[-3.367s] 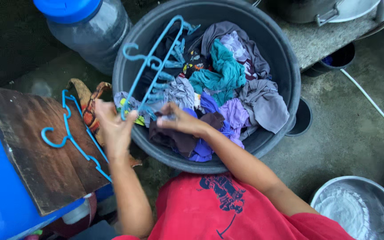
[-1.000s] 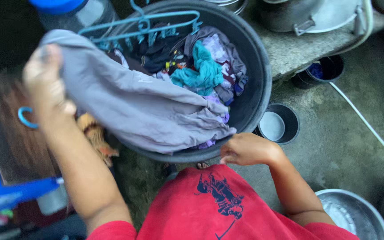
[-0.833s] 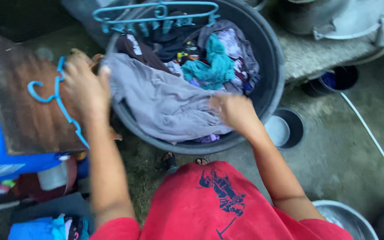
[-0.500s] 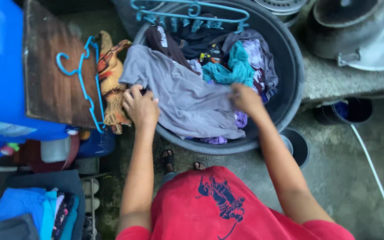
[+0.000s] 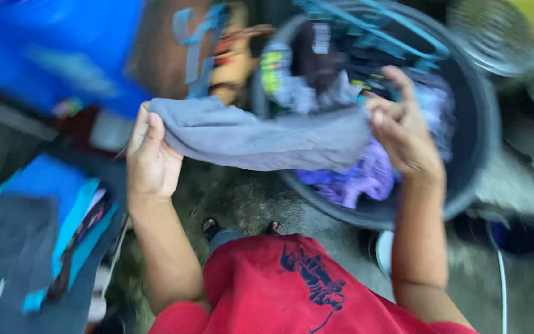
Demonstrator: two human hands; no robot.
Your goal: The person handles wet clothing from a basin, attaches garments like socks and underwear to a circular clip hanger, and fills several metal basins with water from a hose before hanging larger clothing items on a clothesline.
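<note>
The view is blurred by motion. A grey garment is stretched between my two hands, lifted in front of the dark round tub. My left hand grips its left end. Its right end is pinched by my right hand, which is over the tub. Inside the tub lie more clothes, among them purple cloth, and a light blue clip hanger rests across the far rim.
A blue container and a brown wooden board with a blue hanger are at the upper left. A pile of folded blue and dark clothes lies at the lower left. My feet stand on wet concrete below.
Both hands have lifted the grey garment up out of the tub and pulled it taut. The view has swung left and blurred, showing the clothes pile.
</note>
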